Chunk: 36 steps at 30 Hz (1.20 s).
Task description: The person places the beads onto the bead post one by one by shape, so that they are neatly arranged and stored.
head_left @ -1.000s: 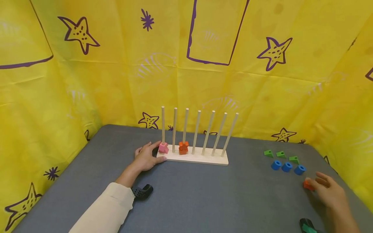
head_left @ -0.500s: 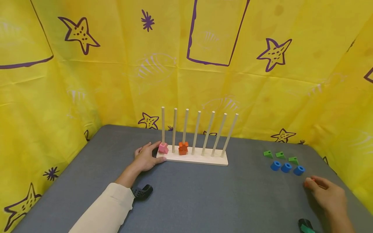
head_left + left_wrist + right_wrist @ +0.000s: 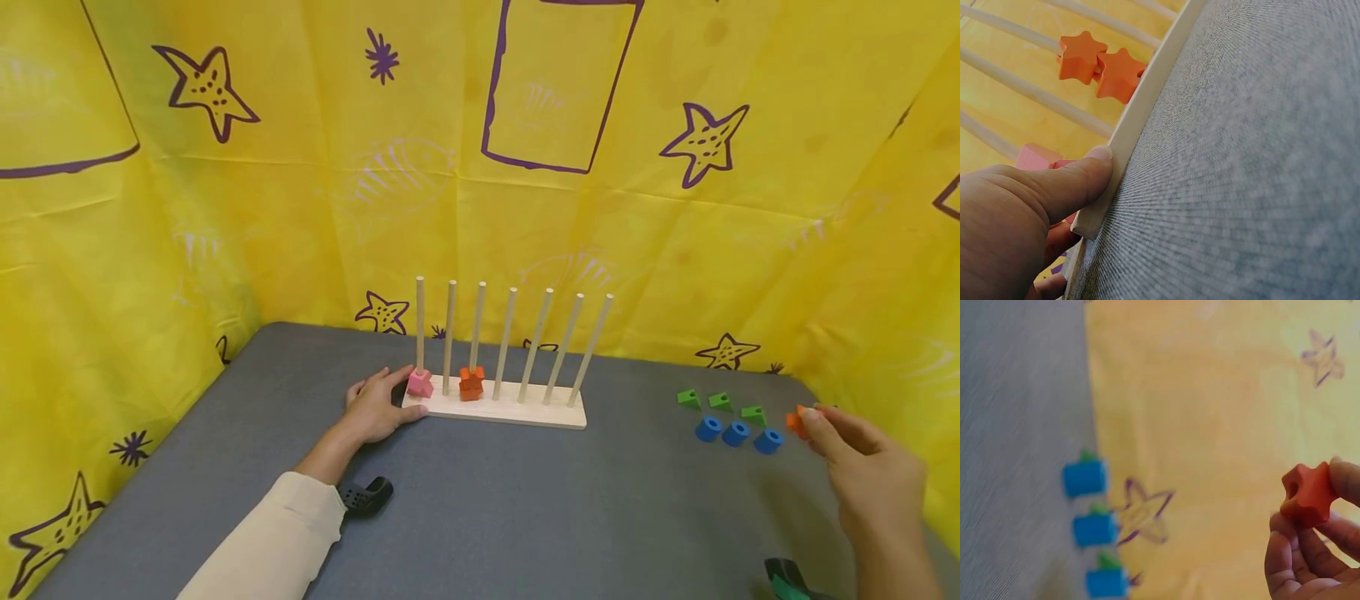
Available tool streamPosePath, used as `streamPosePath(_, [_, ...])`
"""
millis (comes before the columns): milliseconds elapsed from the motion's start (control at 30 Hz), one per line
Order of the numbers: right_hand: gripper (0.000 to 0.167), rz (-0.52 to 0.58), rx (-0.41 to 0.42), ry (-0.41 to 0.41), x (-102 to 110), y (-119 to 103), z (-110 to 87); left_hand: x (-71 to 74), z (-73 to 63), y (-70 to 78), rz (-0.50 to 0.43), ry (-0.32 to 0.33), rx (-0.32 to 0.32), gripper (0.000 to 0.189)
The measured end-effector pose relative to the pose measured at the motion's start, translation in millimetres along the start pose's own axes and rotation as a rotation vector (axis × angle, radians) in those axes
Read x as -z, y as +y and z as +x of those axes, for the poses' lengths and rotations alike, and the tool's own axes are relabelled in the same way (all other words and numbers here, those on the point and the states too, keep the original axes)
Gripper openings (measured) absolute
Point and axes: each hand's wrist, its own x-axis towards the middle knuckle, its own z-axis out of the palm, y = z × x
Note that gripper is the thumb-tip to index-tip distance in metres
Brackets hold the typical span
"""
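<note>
My left hand [image 3: 378, 408] grips the left end of a pale wooden peg board [image 3: 517, 410], thumb on its front edge in the left wrist view. Several upright pegs rise from the board. Pink blocks [image 3: 420, 383] sit low on the leftmost peg, close to my left fingers. On the third peg are two orange star beads [image 3: 1121, 75], one over the other. At the right, my right hand [image 3: 873, 467] pinches another orange star bead [image 3: 1310, 494] between thumb and fingers, raised above the table. A hole shows in the side of that bead in the right wrist view.
Three blue cylinders [image 3: 736, 433] stand in a row at the table's right side, left of my right hand. Behind them lie three green triangular blocks [image 3: 720, 402]. The grey table [image 3: 525, 508] ends at a yellow patterned cloth [image 3: 337, 208] on the back and sides.
My right hand has taken hold of the orange star bead and lifted it off the table, moving up and away from me. The left hand has stayed on the board.
</note>
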Motion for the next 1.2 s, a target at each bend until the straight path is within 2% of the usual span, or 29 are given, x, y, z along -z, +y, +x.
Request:
streamPosePath(100, [0.016, 0.111, 0.076, -0.004, -10.5, -16.3, -7.2, 0.1, -0.2, 0.2, 0.0, -0.001, -0.002, 0.081])
streamPosePath(233, [0.016, 0.103, 0.159, -0.02, -24.3, -38.1, -16.6, 0.0, -0.4, 0.8, 0.0, -0.003, -0.007, 0.081])
streamPosePath(367, [0.017, 0.024, 0.21, -0.043, -39.9, -58.7, -25.4, -0.7, 0.2, 1.6, 0.002, -0.006, -0.009, 0.081])
streamPosePath(500, [0.025, -0.081, 0.271, -0.082, -58.2, -77.7, -33.6, -1.6, 1.0, 1.6, 0.0, -0.009, -0.008, 0.08])
streamPosePath(633, [0.034, -0.249, 0.351, -0.118, -77.2, -95.3, -41.6, -1.7, 1.6, 0.8, -0.005, -0.002, -0.015, 0.081])
streamPosePath(767, [0.037, -0.317, 0.396, -0.174, -99.4, -110.9, -47.4, -1.6, 0.6, -1.3, -0.003, 0.007, -0.024, 0.081])
streamPosePath(1033, [0.033, -0.278, 0.554, -0.278, -146.6, -132.8, -51.9, -2.7, -1.6, -5.2, -0.005, 0.02, -0.039, 0.08])
streamPosePath(1200, [0.033, -0.221, 0.598, -0.342, -168.8, -141.3, -52.5, -2.0, 0.3, -3.4, -0.009, 0.011, -0.036, 0.081])
